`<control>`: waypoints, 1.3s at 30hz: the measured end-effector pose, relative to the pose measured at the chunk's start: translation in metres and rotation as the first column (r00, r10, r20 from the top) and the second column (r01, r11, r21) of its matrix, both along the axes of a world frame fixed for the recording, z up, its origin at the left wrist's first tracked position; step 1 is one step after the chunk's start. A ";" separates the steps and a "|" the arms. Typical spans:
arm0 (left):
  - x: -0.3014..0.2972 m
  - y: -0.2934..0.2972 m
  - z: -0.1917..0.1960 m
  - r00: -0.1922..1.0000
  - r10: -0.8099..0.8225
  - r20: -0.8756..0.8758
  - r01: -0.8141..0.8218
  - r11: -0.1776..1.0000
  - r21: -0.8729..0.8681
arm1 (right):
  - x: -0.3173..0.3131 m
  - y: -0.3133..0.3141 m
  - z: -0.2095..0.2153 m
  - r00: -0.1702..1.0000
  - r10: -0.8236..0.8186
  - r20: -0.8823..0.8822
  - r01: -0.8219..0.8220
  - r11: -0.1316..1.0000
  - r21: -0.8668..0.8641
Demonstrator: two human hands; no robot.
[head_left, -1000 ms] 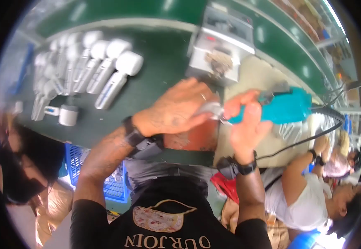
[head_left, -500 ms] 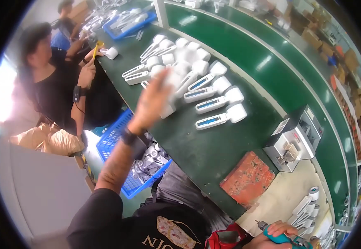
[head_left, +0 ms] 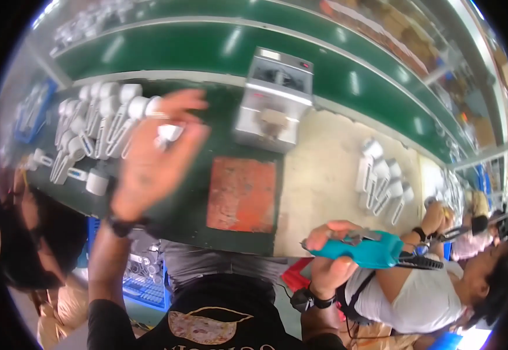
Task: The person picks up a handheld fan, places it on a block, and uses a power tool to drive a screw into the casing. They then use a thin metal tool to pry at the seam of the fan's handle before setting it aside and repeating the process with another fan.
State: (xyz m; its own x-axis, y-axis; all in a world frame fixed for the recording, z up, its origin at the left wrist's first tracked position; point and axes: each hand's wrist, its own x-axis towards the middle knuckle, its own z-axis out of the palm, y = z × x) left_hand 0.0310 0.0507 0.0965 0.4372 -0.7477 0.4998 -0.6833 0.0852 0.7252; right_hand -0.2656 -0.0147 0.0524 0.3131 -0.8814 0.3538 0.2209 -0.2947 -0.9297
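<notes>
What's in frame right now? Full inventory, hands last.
white handheld units: a batch, white, far left on the green bench
small white part: one, white, in left hand
grey machine: one, grey, bench centre
orange mat: one, orange, near bench edge
white units: several, white, on beige surface at right
blue crate: one, blue, under bench
co-workers: two, left edge and lower right
teal power tool: one, teal, in right hand
left hand: raised, blurred
right hand: gripping tool

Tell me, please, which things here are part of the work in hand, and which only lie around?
In hand:
- left hand holding a small white part
- right hand gripping the teal power screwdriver
- orange mat in front

Lying about:
- rows of white devices at the left
- grey machine
- white devices at the right
</notes>
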 end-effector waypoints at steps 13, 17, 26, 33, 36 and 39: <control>-0.240 -0.273 -0.112 0.917 -0.378 -0.125 0.395 0.827 0.400 | -0.046 0.023 0.011 0.986 -0.164 -0.024 0.165 0.985 0.053; -0.231 -0.280 -0.126 0.939 -0.304 -0.158 0.343 0.848 0.405 | -0.050 0.015 0.007 0.984 -0.175 -0.021 0.175 0.984 0.019; -0.149 -0.148 -0.063 0.897 -0.398 0.192 0.401 0.916 0.025 | -0.037 -0.053 -0.015 0.964 -0.244 -0.102 0.238 0.969 -0.067; -0.074 -0.065 -0.073 0.824 -0.490 0.286 0.463 0.872 0.158 | 0.008 -0.042 0.000 0.994 -0.111 -0.019 0.111 0.994 -0.001; -0.062 -0.057 -0.084 0.814 -0.446 0.373 0.462 0.885 0.050 | 0.034 -0.035 0.010 0.989 0.041 0.141 -0.048 0.998 0.045; -0.062 -0.053 -0.084 0.820 -0.461 0.338 0.467 0.881 0.068 | 0.063 -0.037 0.014 0.975 0.108 0.193 -0.116 0.993 0.027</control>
State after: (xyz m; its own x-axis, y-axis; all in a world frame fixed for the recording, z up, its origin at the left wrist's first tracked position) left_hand -0.0311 -0.0021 0.0121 -0.1554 -0.8093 0.5665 -0.7596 0.4645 0.4553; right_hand -0.2030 -0.0520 0.0660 0.3407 -0.8583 0.3837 0.4246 -0.2236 -0.8773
